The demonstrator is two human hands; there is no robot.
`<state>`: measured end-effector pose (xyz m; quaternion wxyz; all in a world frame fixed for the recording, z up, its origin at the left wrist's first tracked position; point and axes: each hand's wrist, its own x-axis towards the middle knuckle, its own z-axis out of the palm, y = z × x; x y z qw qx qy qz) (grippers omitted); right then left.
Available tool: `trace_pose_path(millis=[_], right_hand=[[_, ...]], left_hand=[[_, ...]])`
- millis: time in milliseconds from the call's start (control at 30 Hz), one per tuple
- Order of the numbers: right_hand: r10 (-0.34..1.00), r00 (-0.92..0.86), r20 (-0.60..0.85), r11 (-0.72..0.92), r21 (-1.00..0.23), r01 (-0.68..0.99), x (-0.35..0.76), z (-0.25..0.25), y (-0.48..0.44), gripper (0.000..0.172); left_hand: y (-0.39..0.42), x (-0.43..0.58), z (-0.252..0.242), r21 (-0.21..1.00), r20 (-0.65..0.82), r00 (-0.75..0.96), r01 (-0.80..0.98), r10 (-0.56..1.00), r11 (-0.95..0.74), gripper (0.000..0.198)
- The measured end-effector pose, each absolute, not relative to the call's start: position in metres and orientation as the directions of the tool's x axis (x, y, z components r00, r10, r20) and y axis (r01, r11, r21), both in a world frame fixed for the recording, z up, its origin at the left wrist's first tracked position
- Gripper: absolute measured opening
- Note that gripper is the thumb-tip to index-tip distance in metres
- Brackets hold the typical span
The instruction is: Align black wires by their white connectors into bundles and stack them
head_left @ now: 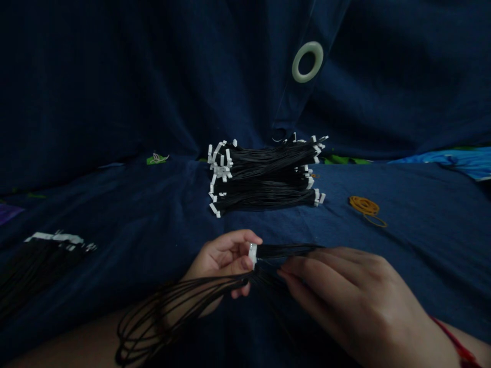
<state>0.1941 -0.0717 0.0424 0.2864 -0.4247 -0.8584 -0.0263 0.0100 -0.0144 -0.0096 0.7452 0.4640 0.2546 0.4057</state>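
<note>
Between its thumb and index finger, my left hand (217,258) grips a white connector (252,254) on a bunch of black wires (286,250). Some wires run from there toward the right, while a loose loop of black wires (153,306) hangs over my left wrist. My right hand (356,296) is closed, thumb and index finger pinched on the wires just right of the connector. Its other fingers lie along the wires and partly cover them. A stack of bundled black wires (272,197) with white connectors at both ends lies beyond my hands.
Orange rubber bands (363,205) rest on the dark blue cloth (422,230) at right. Another bunch of black wires (36,266) with white connectors lies at left. A blue curtain (153,76) with a pale ring (319,53) hangs behind. Blue patterned fabric (452,159) shows at back right.
</note>
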Motion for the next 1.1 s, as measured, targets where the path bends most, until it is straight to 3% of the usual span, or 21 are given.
trace_pose_path(millis=[400, 733, 867, 967, 1033, 1100], right_hand=[[0.707, -0.461, 0.536, 0.618, -0.151, 0.772, 0.192, 0.045, -0.073, 0.014], [0.73, -0.481, 0.485, 0.623, -0.186, 0.76, 0.19, 0.039, -0.071, 0.008], [0.783, -0.451, 0.429, 0.533, -0.087, 0.842, 0.198, 0.047, -0.066, 0.011], [0.757, -0.4, 0.518, 0.472, -0.009, 0.882, 0.204, 0.054, -0.067, 0.013], [0.771, -0.388, 0.504, 0.481, -0.062, 0.875, 0.203, 0.056, -0.072, 0.014], [0.838, -0.4, 0.371, 0.491, -0.193, 0.849, 0.197, 0.052, -0.077, 0.014]], left_hand=[[-0.017, 0.011, -0.003, 0.914, -0.064, 0.533, -0.307, 0.844, 0.264, 0.023], [-0.015, 0.011, -0.006, 0.929, -0.087, 0.566, -0.252, 0.82, 0.273, 0.022], [-0.011, 0.015, -0.007, 0.941, -0.112, 0.474, -0.231, 0.873, 0.246, 0.027], [-0.008, 0.017, -0.008, 0.948, -0.116, 0.398, -0.229, 0.91, 0.221, 0.027], [-0.007, 0.017, -0.007, 0.95, -0.118, 0.371, -0.227, 0.921, 0.213, 0.026], [-0.007, 0.018, -0.006, 0.952, -0.12, 0.355, -0.224, 0.927, 0.209, 0.027]])
